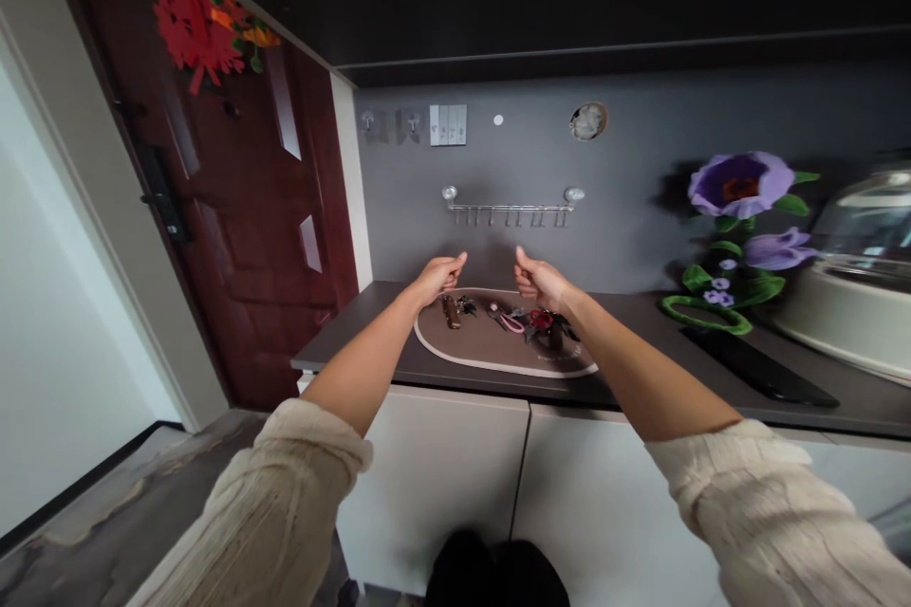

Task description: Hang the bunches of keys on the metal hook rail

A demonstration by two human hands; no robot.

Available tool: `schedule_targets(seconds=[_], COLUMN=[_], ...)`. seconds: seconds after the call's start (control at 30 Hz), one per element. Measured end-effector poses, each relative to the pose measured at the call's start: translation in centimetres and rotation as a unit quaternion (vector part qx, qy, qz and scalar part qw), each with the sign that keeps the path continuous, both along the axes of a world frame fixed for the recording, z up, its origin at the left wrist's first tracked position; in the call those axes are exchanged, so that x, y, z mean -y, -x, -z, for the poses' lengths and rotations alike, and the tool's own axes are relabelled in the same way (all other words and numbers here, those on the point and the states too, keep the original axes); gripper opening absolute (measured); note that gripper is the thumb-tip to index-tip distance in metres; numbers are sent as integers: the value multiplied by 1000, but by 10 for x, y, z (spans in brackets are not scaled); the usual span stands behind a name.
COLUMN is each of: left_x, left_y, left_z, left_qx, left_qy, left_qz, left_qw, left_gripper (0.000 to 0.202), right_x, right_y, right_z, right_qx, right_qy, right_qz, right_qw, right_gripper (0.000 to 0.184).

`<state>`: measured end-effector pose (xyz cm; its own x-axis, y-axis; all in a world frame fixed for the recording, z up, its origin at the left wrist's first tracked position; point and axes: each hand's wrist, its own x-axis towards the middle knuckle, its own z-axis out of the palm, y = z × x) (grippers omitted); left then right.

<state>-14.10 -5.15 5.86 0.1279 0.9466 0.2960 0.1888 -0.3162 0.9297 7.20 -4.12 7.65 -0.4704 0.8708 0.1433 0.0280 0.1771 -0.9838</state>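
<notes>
Since my left hand (pixel 441 279) and right hand (pixel 539 283) are curled into seemingly empty fists at the mat (pixel 480 349)'s eleven and one o'clock, dipping the right carelessly could, I judge remotely, snag the keys (pixel 542 320) lying around three o'clock

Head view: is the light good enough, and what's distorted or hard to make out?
In the head view, the overhead cabinet's underside is nearly black, and a soft shadow darkens the white doors; the head view's wide angle stretches the sleeves toward the corners; also in the head view, the keys on the mat are too small for fine detail.
</notes>
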Motion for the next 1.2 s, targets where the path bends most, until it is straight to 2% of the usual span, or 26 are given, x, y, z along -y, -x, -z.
schedule_targets(seconds=[0.07,0.17,0.23,0.3,0.37,0.47,0.6,0.7,0.87,1.0,1.2], left_x=[-10,-24,-30,-33,-35,-37,-42,-46,-49,-48,-42], left_y=[5,15,21,25,29,34,41,45,47,45,44], left_z=[3,13,22,33,43,54,61,64,67,65,59], left_qx=[-20,-77,-125,-163,-184,-213,-260,-303,-361,-380,-323], left_qy=[-60,-126,-137,-136,-133,-121,-104,-90,-103,-108,-107], left_qz=[-80,-203,-250,-269,-269,-245,-226,-201,-150,-156,-169], left_qw=[995,968,950,940,936,938,933,927,914,905,925], left_gripper=[36,24,20,19,19,19,22,27,23,14,12], right_x=[-6,-14,-19,-24,-29,-37,-42,-40,-36,-35,-36], right_y=[16,41,57,71,83,93,94,94,96,96,93], right_z=[1,8,16,26,37,52,63,66,67,68,68], right_qx=[1,4,13,33,64,134,243,297,339,344,346], right_qy=[-8,-5,0,-1,-19,-86,-214,-271,-301,-304,-309], right_qz=[28,82,109,128,142,160,179,179,164,162,160], right_qw=[1000,997,994,991,988,974,929,898,876,873,872], right_gripper=[31,11,5,4,7,9,12,15,19,20,20])
